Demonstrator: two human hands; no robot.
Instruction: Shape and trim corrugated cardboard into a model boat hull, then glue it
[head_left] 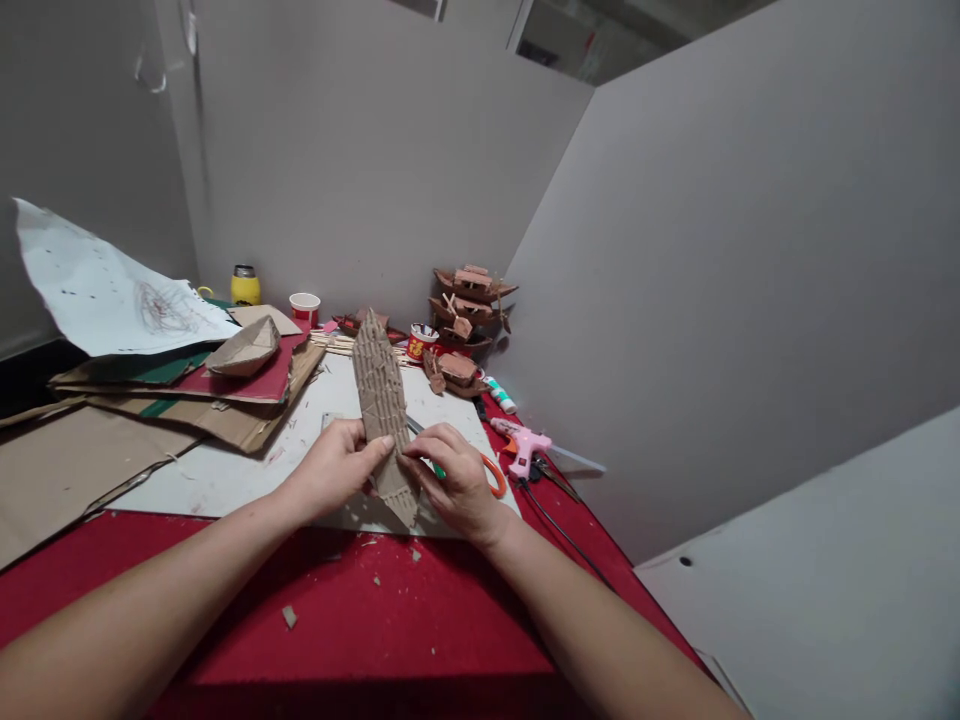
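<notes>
A long strip of corrugated cardboard (381,390), pointed at both ends, is held up over the white board (202,480). Its upper face shows bare ridges running lengthwise. My left hand (349,465) grips its left edge, thumb on top and fingers underneath. At the right edge my right hand (454,475) pinches the cardboard between thumb and fingertips. Behind the right hand lie scissors with an orange handle (495,478), partly hidden by that hand.
Cardboard sheets (97,450), a small folded cardboard boat (246,348) and drawn-on paper (112,290) pile up at left. Model boats (472,310), paper cups (304,308) and a yellow jar (245,287) stand behind. A pink glue gun (525,448) and white-green tube (499,394) lie right.
</notes>
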